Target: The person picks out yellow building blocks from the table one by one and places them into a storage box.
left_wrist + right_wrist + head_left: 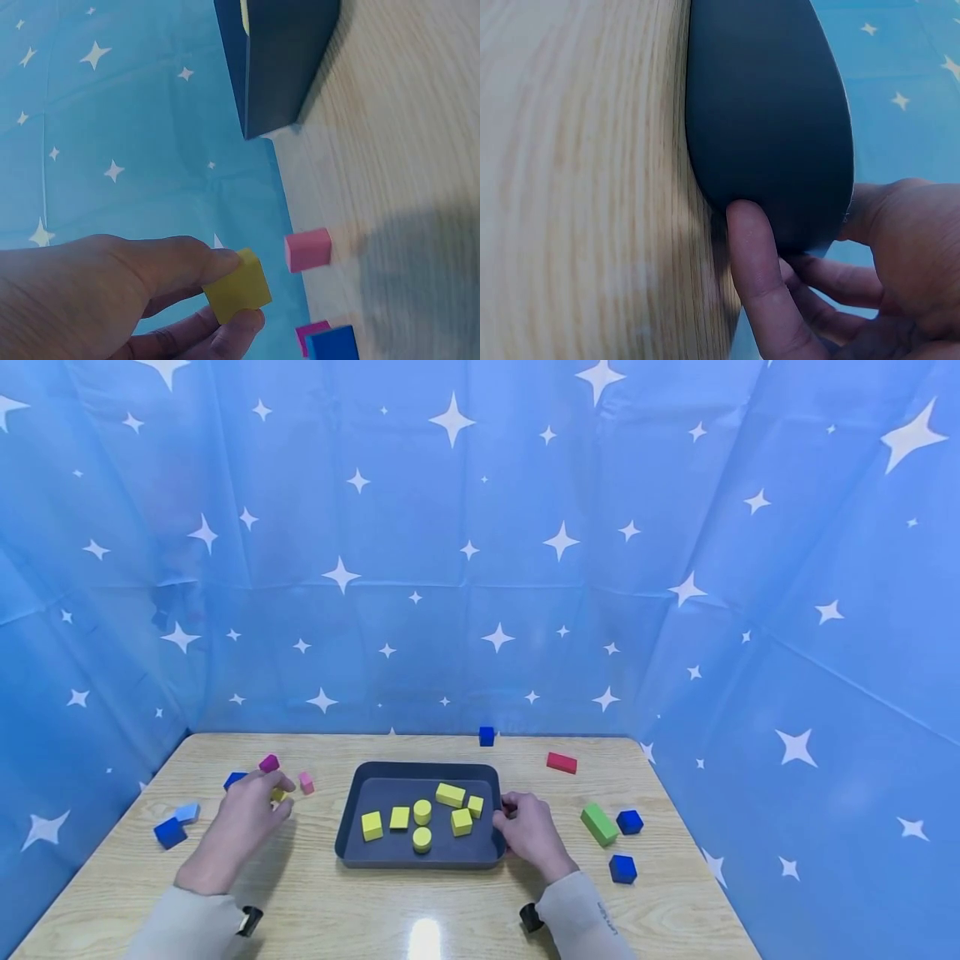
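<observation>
Between the thumb and fingers of my left hand (247,810) is a yellow block (238,286), pinched and held at the left of the table. Close by lie a pink block (307,250), a magenta block (269,763) and a blue block (235,780). At the middle of the table sits a dark grey tray (420,863) with several yellow blocks inside, among them cylinders (422,840) and a longer block (450,794). My right hand (531,831) grips the tray's right side, thumb at the rim and a fingertip (748,225) against the outer wall.
Further left lie a dark blue cube (170,833) and a light blue block (187,813). On the right are a green block (599,824), blue cubes (622,869) and a red block (562,763). Another blue cube (487,737) sits at the back edge, before a starry curtain (450,527).
</observation>
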Demonstrator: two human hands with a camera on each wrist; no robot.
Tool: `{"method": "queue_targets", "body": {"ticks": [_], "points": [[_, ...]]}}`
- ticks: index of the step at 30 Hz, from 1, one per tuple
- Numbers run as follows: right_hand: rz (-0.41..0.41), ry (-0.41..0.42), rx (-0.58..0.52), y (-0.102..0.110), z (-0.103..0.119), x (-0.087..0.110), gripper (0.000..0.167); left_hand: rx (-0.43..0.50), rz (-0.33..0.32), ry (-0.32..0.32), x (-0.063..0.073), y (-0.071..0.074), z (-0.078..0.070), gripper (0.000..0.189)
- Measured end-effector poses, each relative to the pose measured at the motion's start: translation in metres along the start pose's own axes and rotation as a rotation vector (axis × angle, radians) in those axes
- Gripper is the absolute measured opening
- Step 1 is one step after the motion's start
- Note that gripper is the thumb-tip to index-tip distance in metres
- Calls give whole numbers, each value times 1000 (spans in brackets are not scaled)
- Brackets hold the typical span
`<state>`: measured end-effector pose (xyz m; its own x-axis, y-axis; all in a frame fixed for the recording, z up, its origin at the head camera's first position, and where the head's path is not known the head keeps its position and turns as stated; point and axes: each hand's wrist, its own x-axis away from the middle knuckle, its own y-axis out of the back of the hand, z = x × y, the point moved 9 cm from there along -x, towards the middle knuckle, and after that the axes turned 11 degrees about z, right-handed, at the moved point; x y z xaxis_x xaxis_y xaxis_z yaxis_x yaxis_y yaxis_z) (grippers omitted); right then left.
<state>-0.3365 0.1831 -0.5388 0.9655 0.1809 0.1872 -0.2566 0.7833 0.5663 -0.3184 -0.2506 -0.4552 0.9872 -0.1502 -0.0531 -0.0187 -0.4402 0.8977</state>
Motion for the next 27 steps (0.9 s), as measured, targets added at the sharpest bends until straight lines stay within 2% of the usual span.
{"method": "queue_targets", "body": {"ticks": [9,17,27], "points": [[0,0,-6,0,0,0,37,-16,3,-34,-9,-3,-23,10],[-7,0,-12,1,0,1,36,-26,7,-55,-19,-5,-44,17],[-4,-2,-22,0,-2,-1,36,-35,31,-82,-29,-9,-72,17]]}}
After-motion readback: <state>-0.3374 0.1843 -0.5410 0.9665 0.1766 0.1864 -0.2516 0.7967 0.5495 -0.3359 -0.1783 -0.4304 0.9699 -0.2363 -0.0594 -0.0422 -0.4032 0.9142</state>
